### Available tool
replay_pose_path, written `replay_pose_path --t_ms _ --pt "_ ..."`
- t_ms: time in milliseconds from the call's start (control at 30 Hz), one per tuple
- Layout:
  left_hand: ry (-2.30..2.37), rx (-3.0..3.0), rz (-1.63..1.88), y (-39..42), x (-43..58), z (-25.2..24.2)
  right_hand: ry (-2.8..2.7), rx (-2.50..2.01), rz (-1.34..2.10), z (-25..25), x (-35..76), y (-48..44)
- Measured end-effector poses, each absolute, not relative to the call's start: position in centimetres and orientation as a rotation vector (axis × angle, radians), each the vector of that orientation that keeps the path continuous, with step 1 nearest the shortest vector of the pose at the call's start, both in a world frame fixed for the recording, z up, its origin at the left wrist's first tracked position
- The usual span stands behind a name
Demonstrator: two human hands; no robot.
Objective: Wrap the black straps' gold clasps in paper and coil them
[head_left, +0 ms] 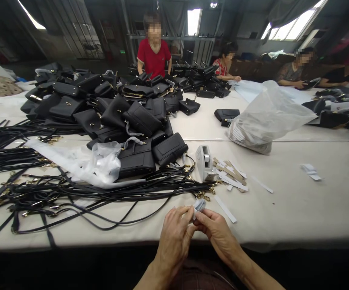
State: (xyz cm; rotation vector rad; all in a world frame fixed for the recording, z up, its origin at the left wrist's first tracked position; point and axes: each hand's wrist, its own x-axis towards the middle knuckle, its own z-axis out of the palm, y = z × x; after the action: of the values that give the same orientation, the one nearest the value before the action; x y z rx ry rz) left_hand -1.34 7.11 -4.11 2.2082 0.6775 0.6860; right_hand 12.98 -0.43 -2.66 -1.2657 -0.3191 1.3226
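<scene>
At the table's front edge, my left hand (176,231) and my right hand (218,231) meet, fingers closed on a small folded piece of whitish paper or film (199,204). Its exact kind I cannot make out. Just beyond my fingers lie gold strap clasps (203,196) at the ends of black straps (150,189). A white tape dispenser (204,163) stands upright behind them. To its right are loose white and brown strips (230,173), and a single white strip (225,208) lies near my right hand.
A large heap of black handbags (102,106) fills the left and middle of the table (298,209). White wrapping (102,163) lies on the straps. A translucent plastic bag (271,117) stands at right, near a lone black bag (227,116). One person (154,56) stands opposite; others sit at far right.
</scene>
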Motion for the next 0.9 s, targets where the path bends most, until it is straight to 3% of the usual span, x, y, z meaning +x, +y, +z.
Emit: replay_pose_path --t_ms 200,433,633,900 --pt "0.825 1.355 0.452 9.2 -0.6 -3.1 -0.537 -1.439 1.237 -3.1 13.2 0.6" --pt "0.948 1.141 0.522 9.1 0.2 -4.6 -0.824 -1.706 0.911 -2.4 15.4 1.7" --pt "1.065 0.920 0.597 9.8 0.7 -4.9 -0.669 -1.910 0.521 -2.7 24.9 4.9" --pt "1.119 0.852 0.591 10.5 0.1 -3.8 -0.516 -1.973 0.777 -8.6 30.8 7.9"
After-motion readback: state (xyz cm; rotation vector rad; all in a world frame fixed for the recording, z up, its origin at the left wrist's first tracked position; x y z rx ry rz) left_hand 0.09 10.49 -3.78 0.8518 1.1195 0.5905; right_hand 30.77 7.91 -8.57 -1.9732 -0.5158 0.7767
